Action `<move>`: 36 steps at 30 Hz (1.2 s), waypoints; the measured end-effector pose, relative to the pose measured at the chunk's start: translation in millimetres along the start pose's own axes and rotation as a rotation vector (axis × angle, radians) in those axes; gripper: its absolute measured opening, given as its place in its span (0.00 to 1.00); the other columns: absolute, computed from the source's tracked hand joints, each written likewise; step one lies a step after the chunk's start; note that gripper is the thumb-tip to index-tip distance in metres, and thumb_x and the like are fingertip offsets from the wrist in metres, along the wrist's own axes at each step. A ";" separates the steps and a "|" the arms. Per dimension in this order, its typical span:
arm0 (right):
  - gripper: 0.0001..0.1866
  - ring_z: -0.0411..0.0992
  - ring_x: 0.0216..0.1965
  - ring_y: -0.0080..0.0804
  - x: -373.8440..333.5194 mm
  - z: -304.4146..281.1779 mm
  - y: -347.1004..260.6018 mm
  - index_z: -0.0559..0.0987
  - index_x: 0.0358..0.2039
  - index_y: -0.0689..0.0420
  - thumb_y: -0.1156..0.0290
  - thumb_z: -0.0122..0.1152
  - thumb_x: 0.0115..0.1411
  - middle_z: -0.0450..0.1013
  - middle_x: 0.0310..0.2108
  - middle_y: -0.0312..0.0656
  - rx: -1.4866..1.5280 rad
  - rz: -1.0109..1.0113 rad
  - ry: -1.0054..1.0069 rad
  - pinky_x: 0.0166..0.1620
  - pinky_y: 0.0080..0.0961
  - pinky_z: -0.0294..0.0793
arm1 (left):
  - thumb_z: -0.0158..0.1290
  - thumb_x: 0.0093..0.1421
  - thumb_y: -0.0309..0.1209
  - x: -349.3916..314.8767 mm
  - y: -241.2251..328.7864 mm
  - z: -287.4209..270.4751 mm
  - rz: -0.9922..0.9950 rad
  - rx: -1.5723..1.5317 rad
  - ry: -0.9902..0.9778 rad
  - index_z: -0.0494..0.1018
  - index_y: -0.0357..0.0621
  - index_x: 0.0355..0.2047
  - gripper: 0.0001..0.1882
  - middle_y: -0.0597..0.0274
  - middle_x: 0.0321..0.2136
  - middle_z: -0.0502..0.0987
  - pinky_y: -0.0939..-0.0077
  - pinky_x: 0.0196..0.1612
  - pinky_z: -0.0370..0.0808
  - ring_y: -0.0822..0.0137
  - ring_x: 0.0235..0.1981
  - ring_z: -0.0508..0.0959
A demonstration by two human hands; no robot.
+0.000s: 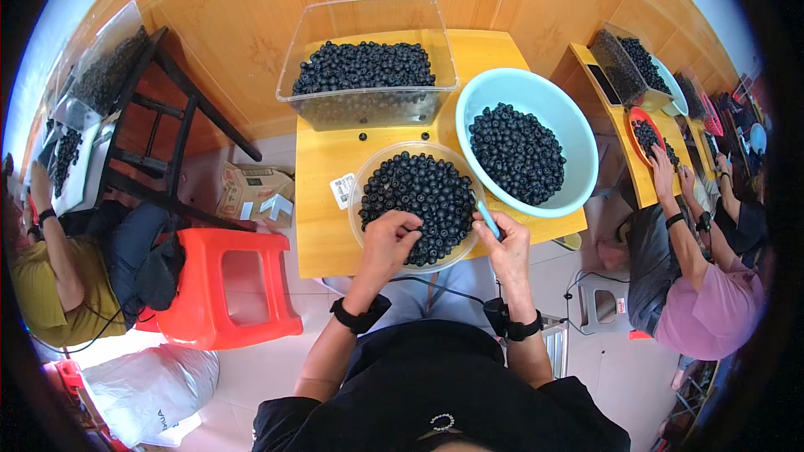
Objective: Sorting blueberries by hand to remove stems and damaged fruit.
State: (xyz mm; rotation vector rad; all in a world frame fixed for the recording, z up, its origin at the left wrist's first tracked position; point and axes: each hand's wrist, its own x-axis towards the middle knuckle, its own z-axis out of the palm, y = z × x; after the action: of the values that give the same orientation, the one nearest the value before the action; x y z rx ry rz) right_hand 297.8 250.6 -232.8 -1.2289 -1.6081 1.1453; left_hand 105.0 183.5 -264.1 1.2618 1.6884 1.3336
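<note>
In front of me a clear round bowl [353, 211] sits at the table's near edge, heaped with small round blue-black berries [419, 188] that look like blueberries. My left hand [389, 241] is at the bowl's near left side, thumb and fingertips pinched together over the heap; whatever lies between them is hidden. Across from it, my right hand [507, 248] grips a slim light-blue stick-like tool [487, 219], its tip at the bowl's right rim. A pale blue basin [579, 155] with more berries stands at the far right. Behind the bowl is a clear rectangular bin [368, 18], partly filled with berries.
Two loose berries [425, 136] and a white label [342, 190] lie on the yellow table [322, 243]. A red stool [226, 285] and an opened carton [251, 184] are at left. Other people sit both sides, with berry containers; one wears a pink top [712, 310].
</note>
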 end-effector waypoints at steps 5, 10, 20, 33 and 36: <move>0.08 0.62 0.21 0.14 -4.8 -3.2 1.5 0.80 0.33 0.63 0.75 0.62 0.51 0.71 0.19 0.33 -0.057 0.038 -0.010 0.24 0.16 0.61 | 0.56 0.47 0.20 5.7 15.2 30.7 0.165 0.246 -0.091 0.75 0.39 0.35 0.12 0.54 0.27 0.72 0.70 0.34 0.73 0.57 0.29 0.76; 0.08 0.62 0.20 0.14 -7.9 -3.3 9.1 0.80 0.33 0.63 0.74 0.62 0.51 0.71 0.18 0.32 -0.020 0.028 0.002 0.23 0.16 0.61 | 0.56 0.46 0.21 9.6 11.6 45.9 0.289 0.436 -0.114 0.73 0.40 0.31 0.10 0.54 0.30 0.69 0.63 0.35 0.72 0.50 0.31 0.74; 0.07 0.63 0.20 0.14 -14.8 1.7 9.7 0.80 0.32 0.62 0.75 0.62 0.51 0.71 0.19 0.33 0.007 0.083 -0.051 0.24 0.15 0.62 | 0.59 0.44 0.22 4.4 23.0 33.8 0.203 0.421 -0.217 0.68 0.43 0.27 0.11 0.55 0.29 0.67 0.59 0.33 0.70 0.49 0.31 0.73; 0.07 0.66 0.22 0.16 -15.7 6.7 11.2 0.80 0.32 0.63 0.75 0.62 0.52 0.73 0.20 0.36 -0.031 0.088 -0.062 0.26 0.16 0.65 | 0.57 0.47 0.17 5.9 4.3 15.2 -0.048 -0.126 -0.205 0.68 0.42 0.32 0.13 0.63 0.27 0.71 0.80 0.31 0.70 0.73 0.26 0.73; 0.08 0.67 0.23 0.16 -16.7 6.5 5.5 0.80 0.32 0.63 0.76 0.62 0.51 0.74 0.22 0.36 -0.027 0.103 -0.082 0.27 0.16 0.65 | 0.57 0.50 0.18 5.4 9.8 5.9 -0.196 -0.640 -0.175 0.69 0.41 0.33 0.12 0.66 0.29 0.74 0.84 0.35 0.73 0.75 0.29 0.75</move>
State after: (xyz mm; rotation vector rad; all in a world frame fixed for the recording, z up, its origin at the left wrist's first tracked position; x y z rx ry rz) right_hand 296.7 233.7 -240.9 -1.3102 -1.6412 1.2568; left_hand 111.3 190.9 -256.0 0.7874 1.0954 1.4338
